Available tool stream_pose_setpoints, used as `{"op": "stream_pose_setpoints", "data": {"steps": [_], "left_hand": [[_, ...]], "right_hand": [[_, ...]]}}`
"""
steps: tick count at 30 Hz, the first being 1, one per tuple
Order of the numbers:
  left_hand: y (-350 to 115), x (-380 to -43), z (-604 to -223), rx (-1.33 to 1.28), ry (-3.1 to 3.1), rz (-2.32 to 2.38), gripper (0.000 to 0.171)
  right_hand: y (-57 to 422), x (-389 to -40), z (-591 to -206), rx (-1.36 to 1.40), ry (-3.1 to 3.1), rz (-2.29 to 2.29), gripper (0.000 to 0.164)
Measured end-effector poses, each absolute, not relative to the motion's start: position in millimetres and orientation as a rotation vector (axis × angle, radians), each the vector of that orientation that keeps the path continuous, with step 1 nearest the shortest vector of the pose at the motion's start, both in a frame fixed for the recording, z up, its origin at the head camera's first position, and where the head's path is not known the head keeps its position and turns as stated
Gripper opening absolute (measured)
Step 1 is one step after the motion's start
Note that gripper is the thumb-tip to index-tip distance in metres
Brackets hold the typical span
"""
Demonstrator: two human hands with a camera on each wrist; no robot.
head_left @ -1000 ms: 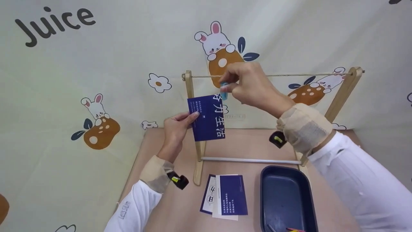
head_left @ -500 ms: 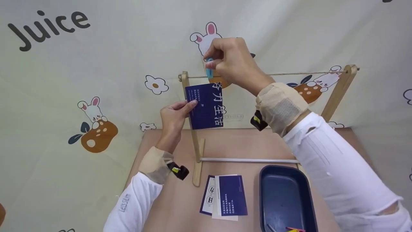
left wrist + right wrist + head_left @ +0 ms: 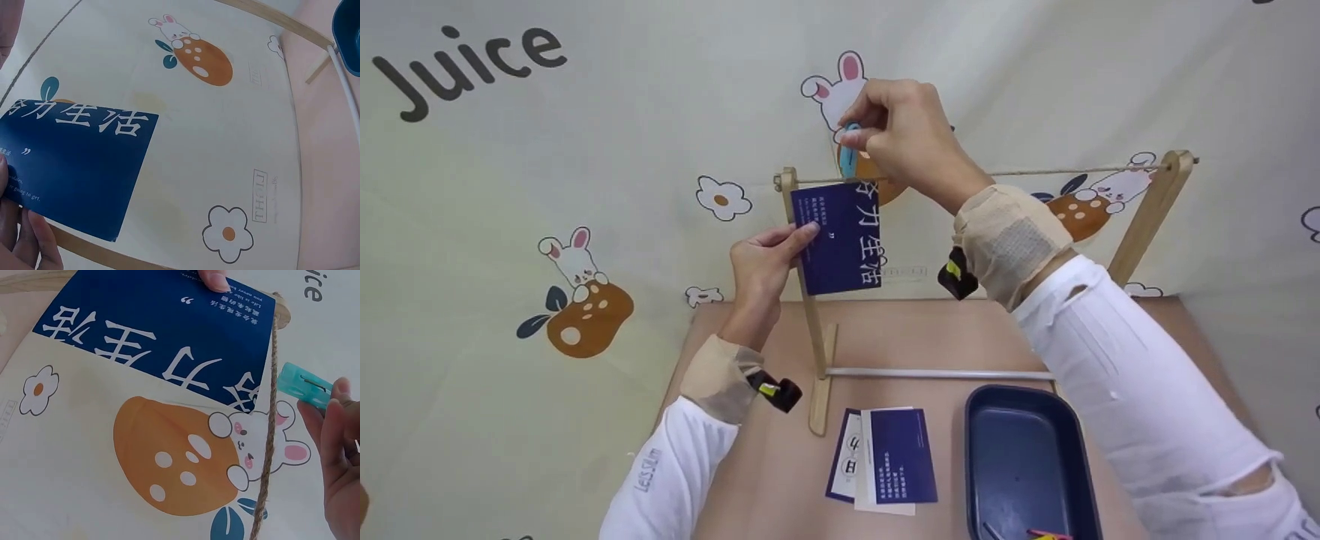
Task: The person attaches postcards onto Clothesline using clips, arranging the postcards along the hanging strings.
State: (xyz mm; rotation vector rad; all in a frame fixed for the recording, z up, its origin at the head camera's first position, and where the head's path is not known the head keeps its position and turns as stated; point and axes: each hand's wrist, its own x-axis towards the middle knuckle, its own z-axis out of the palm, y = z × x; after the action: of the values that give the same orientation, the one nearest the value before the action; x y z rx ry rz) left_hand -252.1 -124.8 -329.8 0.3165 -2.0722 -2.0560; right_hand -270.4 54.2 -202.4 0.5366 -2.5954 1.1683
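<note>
A dark blue card (image 3: pixel 837 240) with white lettering is pinched at its left edge by my left hand (image 3: pixel 765 262). Its top edge reaches the rope (image 3: pixel 1080 172) strung across the wooden rack, near the left post. Between the thumb and fingers of my right hand (image 3: pixel 911 135) is a light blue clothespin (image 3: pixel 848 150), just above the rope and the card's top edge. In the right wrist view the clothespin (image 3: pixel 305 385) has its tip close by the rope (image 3: pixel 272 410). The left wrist view shows the card (image 3: pixel 79 169) with thumb and fingers at its lower left.
Below, overlapping blue and white cards (image 3: pixel 904 457) lie on the pinkish table (image 3: pixel 735 450). To their right stands a dark blue tray (image 3: pixel 971 450) with yellow and red clips (image 3: pixel 1046 535) at its near end. The rack's right post (image 3: pixel 1147 217) rises behind my right arm.
My left hand has raised the card up to the rope. My right hand has carried the clothespin up and to the left, from beside the card's corner to above the rope.
</note>
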Motion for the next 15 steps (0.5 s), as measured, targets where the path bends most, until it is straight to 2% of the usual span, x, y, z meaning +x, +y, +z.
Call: {"op": "stream_pose_setpoints", "data": {"steps": [15], "left_hand": [[-112.9,-248.0,-326.5,0.388,-2.056,-2.087,0.04]], "right_hand": [[51.7,-270.0,-210.0,0.524,-2.79,1.23,0.014]]}}
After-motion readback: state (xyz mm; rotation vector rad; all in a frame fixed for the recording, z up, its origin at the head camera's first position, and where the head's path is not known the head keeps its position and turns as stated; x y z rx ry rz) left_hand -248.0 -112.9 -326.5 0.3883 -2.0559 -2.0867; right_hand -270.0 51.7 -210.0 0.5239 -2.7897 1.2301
